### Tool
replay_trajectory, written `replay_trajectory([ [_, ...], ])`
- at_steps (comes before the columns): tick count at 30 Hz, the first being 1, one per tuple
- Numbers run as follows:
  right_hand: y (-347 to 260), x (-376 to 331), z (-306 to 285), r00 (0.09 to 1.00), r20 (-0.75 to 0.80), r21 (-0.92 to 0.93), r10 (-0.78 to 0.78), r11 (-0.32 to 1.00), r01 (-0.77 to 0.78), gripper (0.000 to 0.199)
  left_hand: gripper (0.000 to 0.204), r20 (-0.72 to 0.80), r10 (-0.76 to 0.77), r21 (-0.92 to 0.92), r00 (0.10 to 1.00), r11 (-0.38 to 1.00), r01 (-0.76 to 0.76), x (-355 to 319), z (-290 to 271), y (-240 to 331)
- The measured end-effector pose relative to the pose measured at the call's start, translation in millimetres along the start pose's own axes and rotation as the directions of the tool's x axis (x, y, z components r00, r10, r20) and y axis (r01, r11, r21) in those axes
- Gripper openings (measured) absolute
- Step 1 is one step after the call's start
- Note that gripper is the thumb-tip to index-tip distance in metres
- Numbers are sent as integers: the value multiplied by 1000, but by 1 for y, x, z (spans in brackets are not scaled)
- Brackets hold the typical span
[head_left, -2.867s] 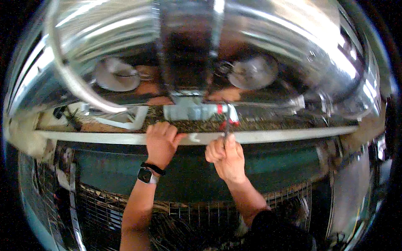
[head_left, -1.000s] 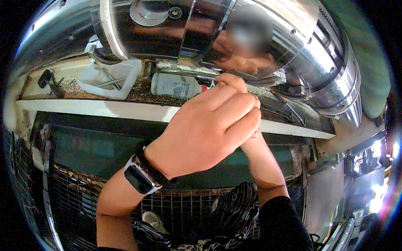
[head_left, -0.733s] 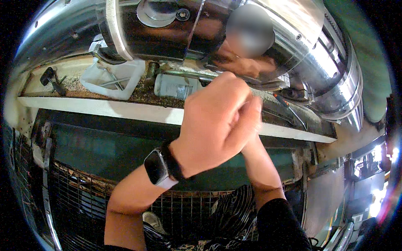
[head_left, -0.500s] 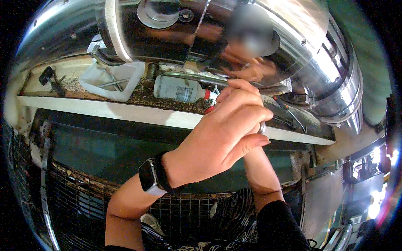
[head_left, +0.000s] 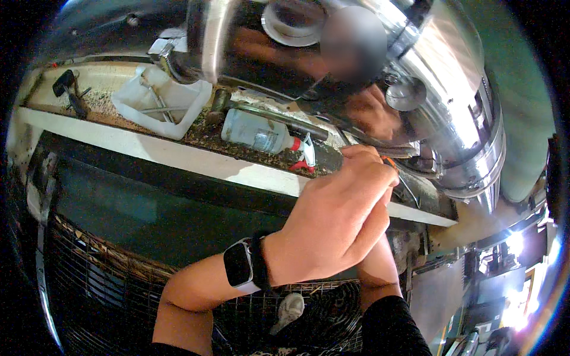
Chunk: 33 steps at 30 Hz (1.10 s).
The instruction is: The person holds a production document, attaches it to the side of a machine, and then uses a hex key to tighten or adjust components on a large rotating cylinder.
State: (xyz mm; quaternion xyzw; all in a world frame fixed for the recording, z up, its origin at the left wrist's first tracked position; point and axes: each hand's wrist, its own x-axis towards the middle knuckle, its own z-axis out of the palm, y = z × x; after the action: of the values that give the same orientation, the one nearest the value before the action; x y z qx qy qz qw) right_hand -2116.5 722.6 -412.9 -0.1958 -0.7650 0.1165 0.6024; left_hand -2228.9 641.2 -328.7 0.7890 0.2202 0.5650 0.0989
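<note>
My left hand (head_left: 335, 216), with a watch (head_left: 238, 262) on its wrist, is held in front of a shiny metal cylinder (head_left: 279, 65). Its fingers are curled and pressed together. What they grip, if anything, is hidden. My right forearm (head_left: 378, 266) rises from below and runs behind the left hand, which covers nearly all of my right hand. A clear spray bottle (head_left: 252, 130) with a red and white trigger head lies on the ledge, left of the hands. Just beyond my left knuckles lies a thin tool with an orange part (head_left: 389, 161), partly covered.
A white plastic tub (head_left: 136, 107) holding metal rods or tools stands on the ledge. A black-handled clamp-like tool (head_left: 66, 86) lies at its far left. The ledge's pale front edge (head_left: 178, 153) crosses before me. Wire grating (head_left: 107, 279) is below.
The view has shifted. Both hands sit slightly lower in it. My left thumb and a small shiny ring-like piece beside it, visible before, are now hidden as the fingers have folded in.
</note>
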Motion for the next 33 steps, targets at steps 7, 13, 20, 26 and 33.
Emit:
replay_trajectory([
  [7, -59, 34, -19, 989, -43, -103, -141, 985, 136, 31, 31, 155, 63, -106, 986, 993, -47, 4, -4, 30],
  [13, -22, 22, -3, 970, -20, 136, 241, 962, -236, 21, 34, 201, 36, 21, 979, 999, -41, 5, -6, 6],
  [20, -30, 21, 0, 996, -39, -181, 83, 980, -88, 21, 39, 448, -62, -60, 892, 993, 99, 9, -35, -2],
  [26, -26, 23, 9, 990, -42, -23, 138, 990, -139, 22, 38, 439, -84, 106, 895, 994, 42, 8, -41, -3],
  [33, -17, 23, 48, 989, 140, -81, 54, 996, -43, 20, 24, -115, 18, 358, 993, 933, 24, -10, -31, -15],
])
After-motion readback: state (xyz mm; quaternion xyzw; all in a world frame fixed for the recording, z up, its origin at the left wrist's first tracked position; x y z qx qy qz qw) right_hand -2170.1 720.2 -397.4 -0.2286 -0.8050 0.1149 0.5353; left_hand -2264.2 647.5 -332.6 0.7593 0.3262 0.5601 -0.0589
